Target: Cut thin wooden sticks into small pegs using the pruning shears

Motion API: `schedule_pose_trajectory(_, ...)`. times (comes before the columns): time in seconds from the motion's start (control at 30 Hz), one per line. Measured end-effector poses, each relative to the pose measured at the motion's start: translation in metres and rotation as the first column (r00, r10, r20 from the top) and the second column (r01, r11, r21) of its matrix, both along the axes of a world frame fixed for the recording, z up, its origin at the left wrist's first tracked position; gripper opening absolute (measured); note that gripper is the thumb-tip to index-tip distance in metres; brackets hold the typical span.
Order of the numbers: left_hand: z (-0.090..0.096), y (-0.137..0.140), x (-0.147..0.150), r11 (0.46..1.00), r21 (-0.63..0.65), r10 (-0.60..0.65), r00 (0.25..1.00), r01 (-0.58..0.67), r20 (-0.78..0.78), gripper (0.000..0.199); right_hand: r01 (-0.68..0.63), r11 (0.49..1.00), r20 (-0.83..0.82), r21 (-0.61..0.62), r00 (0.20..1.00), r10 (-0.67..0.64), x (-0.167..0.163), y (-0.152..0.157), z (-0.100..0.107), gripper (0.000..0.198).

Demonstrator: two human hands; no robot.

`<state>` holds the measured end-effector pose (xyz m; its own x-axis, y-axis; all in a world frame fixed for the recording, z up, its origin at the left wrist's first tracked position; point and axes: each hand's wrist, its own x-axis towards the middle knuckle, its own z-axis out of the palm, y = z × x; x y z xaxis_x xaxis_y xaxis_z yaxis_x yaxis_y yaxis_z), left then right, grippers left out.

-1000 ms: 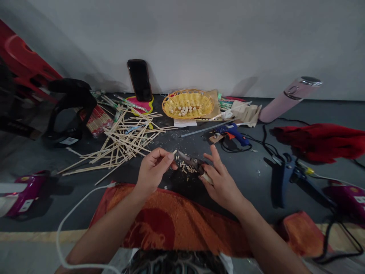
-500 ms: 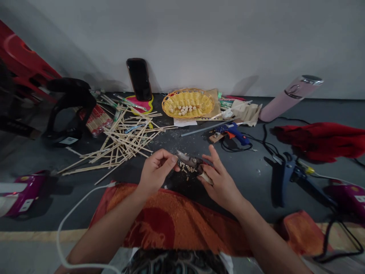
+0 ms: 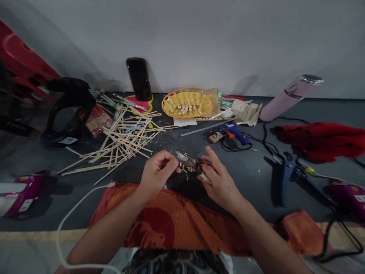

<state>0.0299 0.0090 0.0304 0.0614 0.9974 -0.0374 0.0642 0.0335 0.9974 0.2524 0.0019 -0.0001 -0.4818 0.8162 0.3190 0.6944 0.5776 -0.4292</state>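
Note:
Wrapped around the handles of the pruning shears is my right hand, with its index finger lifted off. The blades point left and their tip is right by the fingertips of my left hand. Thumb and fingers of that left hand are pinched together; whatever is between them is too small or hidden to make out. Under the shears lie several short cut pieces of wooden stick on the dark tabletop. A loose heap of long wooden sticks spreads to the left.
A yellow wicker basket holding small pale pieces stands at the back. Right of it lie a blue glue gun, a pink flask, a red cloth and a blue hand tool. A phone leans on the wall.
The shears have shifted slightly left, bringing the blade tip closer over my left fingertips. More of the red on the handle shows. Both hands stay nearly in place.

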Motion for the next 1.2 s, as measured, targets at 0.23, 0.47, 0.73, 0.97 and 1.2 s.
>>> schedule_pose_trajectory(0.23, 0.0025, -0.0006, -0.0008, 1.0, 0.007, -0.03, 1.0, 0.03, -0.006, 0.019, -0.012, 0.999, -0.044, -0.043, 0.999, 0.01, 0.0003, 0.0008, -0.0008, 0.021)
schedule_pose_trajectory(0.47, 0.0037, -0.0026, 0.0011, 0.997, -0.013, -0.07, 0.998, 0.07, -0.007, 0.019, 0.046, 0.995, -0.046, -0.085, 0.998, -0.05, 0.0018, 0.0041, -0.0032, 0.063)
schedule_pose_trajectory(0.73, 0.0036, -0.0068, 0.0047, 0.995, -0.011, -0.096, 0.995, 0.096, -0.023, 0.02, 0.065, 0.986, 0.069, -0.153, 0.996, -0.055, 0.004, 0.0042, 0.0015, 0.066)
schedule_pose_trajectory(0.97, 0.0043, -0.0053, 0.0032, 0.993, -0.033, -0.109, 0.994, 0.11, 0.007, 0.023, 0.075, 0.989, 0.071, -0.128, 0.995, -0.066, 0.0038, 0.0013, 0.0033, 0.06)
schedule_pose_trajectory(1.2, 0.0027, -0.0031, 0.0047, 0.984, -0.071, -0.16, 0.986, 0.163, 0.047, 0.022, 0.074, 0.993, 0.133, -0.091, 0.989, -0.062, 0.0074, 0.0071, 0.0029, 0.061)
